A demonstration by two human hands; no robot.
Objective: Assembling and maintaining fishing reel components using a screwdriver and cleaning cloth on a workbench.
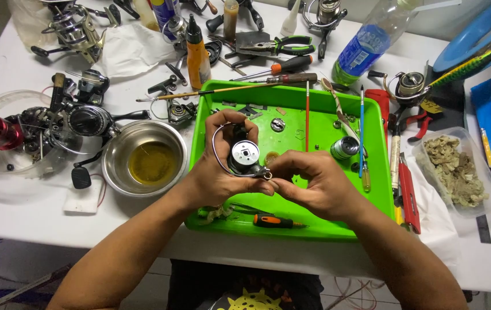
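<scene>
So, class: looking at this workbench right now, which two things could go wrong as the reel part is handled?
1. The left hand holds the reel rotor while the right hand pinches a tiny fitting at its edge; it could slip and scatter among the loose small parts in the green tray.
2. The steel bowl of yellowish liquid sits just beside the left forearm; a nudge might spill it.

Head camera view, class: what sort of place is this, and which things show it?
Probably a home repair bench for fishing reels: a reel part held over a green tray, more reels about, and pliers beside a steel bowl of yellowish liquid.
</scene>
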